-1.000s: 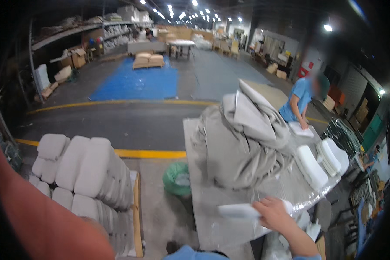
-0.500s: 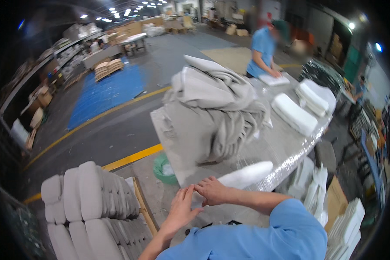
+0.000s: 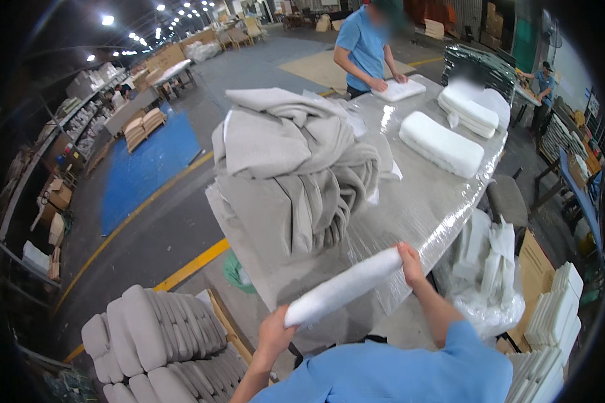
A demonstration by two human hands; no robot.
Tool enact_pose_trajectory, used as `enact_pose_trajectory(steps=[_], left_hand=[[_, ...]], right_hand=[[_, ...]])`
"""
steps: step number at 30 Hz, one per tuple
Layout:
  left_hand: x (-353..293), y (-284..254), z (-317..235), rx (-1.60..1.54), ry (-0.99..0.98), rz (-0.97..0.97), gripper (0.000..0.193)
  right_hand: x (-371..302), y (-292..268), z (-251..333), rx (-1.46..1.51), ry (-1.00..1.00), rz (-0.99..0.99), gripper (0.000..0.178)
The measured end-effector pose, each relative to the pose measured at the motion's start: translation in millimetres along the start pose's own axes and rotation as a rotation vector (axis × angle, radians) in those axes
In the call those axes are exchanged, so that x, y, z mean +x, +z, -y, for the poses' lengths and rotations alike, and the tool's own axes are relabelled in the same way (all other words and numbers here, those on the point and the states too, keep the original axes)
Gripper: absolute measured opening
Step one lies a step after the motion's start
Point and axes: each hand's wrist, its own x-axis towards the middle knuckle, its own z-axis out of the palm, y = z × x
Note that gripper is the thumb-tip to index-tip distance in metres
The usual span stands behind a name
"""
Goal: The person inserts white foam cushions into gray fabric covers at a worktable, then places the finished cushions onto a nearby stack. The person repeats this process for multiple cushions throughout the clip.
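Note:
A long white padding piece [image 3: 343, 287] is held level over the near edge of the plastic-wrapped table [image 3: 437, 201]. My left hand [image 3: 275, 332] grips its lower left end. My right hand [image 3: 410, 258] holds its upper right end. Just beyond the pad, a big heap of grey fabric covers [image 3: 296, 168] lies on the table.
White cushions [image 3: 440, 142] lie farther along the table, where a co-worker in a blue shirt [image 3: 366, 47] presses on a flat white pad [image 3: 398, 89]. Grey cushions [image 3: 154, 336] are stacked lower left, and a green bin [image 3: 235, 272] stands by the table. A chair [image 3: 507, 198], bagged foam [image 3: 491, 282] and white foam slabs [image 3: 551, 322] are on the right.
My hands were close together near one end of the white pad; now they are spread apart, one at each end. My view has turned toward the table.

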Motion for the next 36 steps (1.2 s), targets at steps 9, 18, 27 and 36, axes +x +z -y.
enact_pose_trajectory(steps=[9, 18, 27, 36], left_hand=[[8.6, -73.7, 6.7, 0.08, 0.036, 0.036, 0.044], [1.9, -58.2, 57.6, 0.016, -0.041, 0.339, 0.067], [11.2, -3.2, -39.4, 0.415, 0.311, 0.055, 0.078], [18.4, 13.2, -27.3, 0.482, 0.389, -0.118, 0.05]], right_hand=[[-47.8, 55.6, 8.8, 0.133, -0.104, -0.311, 0.036], [-96.0, 49.3, -17.0, -0.111, -0.063, -0.232, 0.037], [-72.8, 12.4, 3.6, -0.251, 0.121, 0.181, 0.036], [91.1, 59.4, 182.6, -0.54, -0.63, 0.318, 0.028]])
